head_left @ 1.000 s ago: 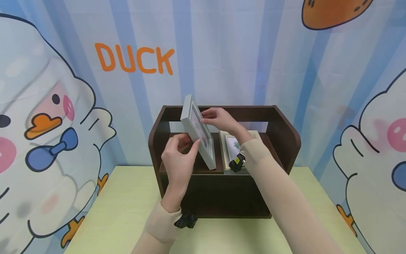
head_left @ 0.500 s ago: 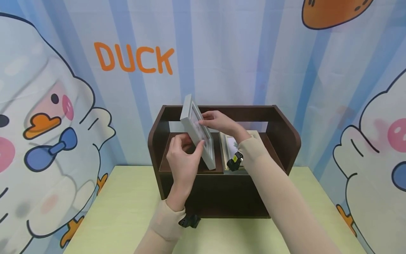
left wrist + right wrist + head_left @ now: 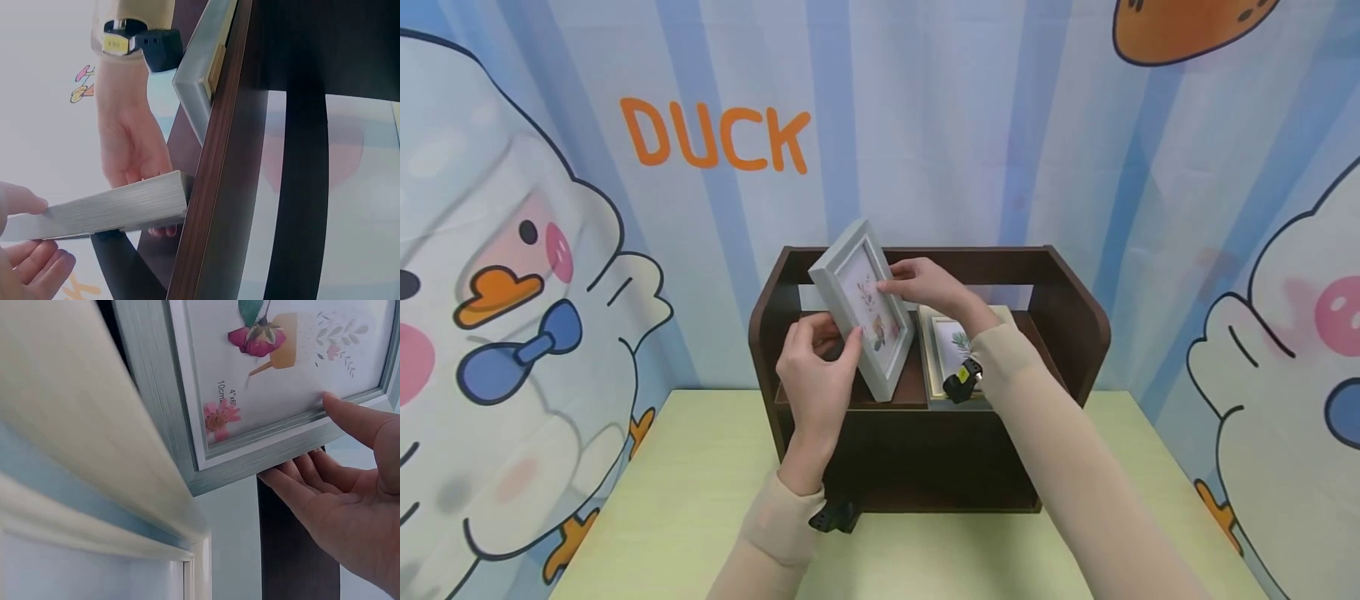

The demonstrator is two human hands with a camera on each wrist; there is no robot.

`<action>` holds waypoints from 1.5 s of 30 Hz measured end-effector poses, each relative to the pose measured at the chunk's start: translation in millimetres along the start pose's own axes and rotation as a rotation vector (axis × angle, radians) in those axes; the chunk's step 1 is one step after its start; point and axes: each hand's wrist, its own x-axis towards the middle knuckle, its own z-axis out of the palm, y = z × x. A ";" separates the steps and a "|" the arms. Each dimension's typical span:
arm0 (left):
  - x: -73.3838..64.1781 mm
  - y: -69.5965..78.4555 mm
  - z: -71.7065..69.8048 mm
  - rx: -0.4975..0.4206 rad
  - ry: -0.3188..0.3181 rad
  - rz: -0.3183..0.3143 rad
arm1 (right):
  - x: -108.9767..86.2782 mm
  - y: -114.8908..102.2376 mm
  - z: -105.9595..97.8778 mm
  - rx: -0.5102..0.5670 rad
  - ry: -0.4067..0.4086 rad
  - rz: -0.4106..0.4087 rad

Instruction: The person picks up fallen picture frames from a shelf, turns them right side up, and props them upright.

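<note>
A grey picture frame (image 3: 871, 317) stands tilted on the left part of the dark brown shelf's upper board, its lower edge seeming to rest there. Behind its glass is a print with flowers, clear in the right wrist view. My left hand (image 3: 815, 367) pinches the frame's left edge, thumb in front and fingers behind. With its thumb over the front and fingers behind, my right hand (image 3: 928, 285) grips the opposite edge. The left wrist view shows the frame's grey side (image 3: 119, 206) between both hands.
Cream and grey picture frames (image 3: 931, 354) lie stacked on the upper board's right part, partly behind my right sleeve. The dark shelf (image 3: 1082, 333) has raised side panels and a back rail. It stands on a pale yellow-green table (image 3: 700, 483) before a duck-printed curtain.
The picture frame has turned so its front faces me more, its upper left corner swinging left. My left hand has shifted slightly left with it; the right hand still grips the other edge.
</note>
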 end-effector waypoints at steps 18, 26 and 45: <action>10.7 -20.9 -10.6 0.004 0.033 -0.062 | -9.3 -0.6 -5.5 0.008 0.060 0.117; 11.8 -24.6 -10.7 0.008 0.043 -0.100 | -15.3 3.2 -8.3 0.004 0.070 0.143; 5.0 -30.2 -3.7 0.007 0.150 -0.113 | -33.5 5.3 -7.0 0.102 0.078 0.204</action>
